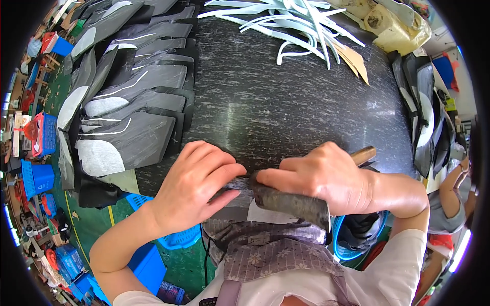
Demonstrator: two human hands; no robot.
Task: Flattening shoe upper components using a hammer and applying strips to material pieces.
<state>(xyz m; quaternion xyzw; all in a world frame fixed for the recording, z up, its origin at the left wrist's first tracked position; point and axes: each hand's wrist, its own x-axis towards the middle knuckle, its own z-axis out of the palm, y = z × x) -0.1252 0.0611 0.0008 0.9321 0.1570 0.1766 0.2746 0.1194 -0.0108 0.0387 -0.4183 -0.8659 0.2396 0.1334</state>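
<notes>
At the near edge of the dark speckled counter (255, 117), right of its middle, the person's right hand (321, 178) is clenched around a hammer (293, 205), its worn, dark metal head pointing back toward the body and its wooden handle end sticking out behind the fist. A dark grey piece with a white patch (270, 214) lies beneath the hammer head, on the near edge of the counter, just in front of the apron (275, 257). The left hand (196, 183) is beside it, fingers bent and thumb apart from the forefinger; whether it pinches the piece's edge I cannot tell. Along the counter's left edge, dark grey pieces with pale patches (132, 137) overlap in a long row from the far left corner to the near left one, several marked with a white line. Pale blue-white strips (301, 25) lie tangled near the far edge, with a tan piece (353, 61) by their right-hand ends. A yellowish wrapped roll (395, 28) sits at the far right corner, and more dark pieces (426, 109) hang over the right edge. Below the near edge, a round blue basket (338, 237) holds black material (362, 229).
</notes>
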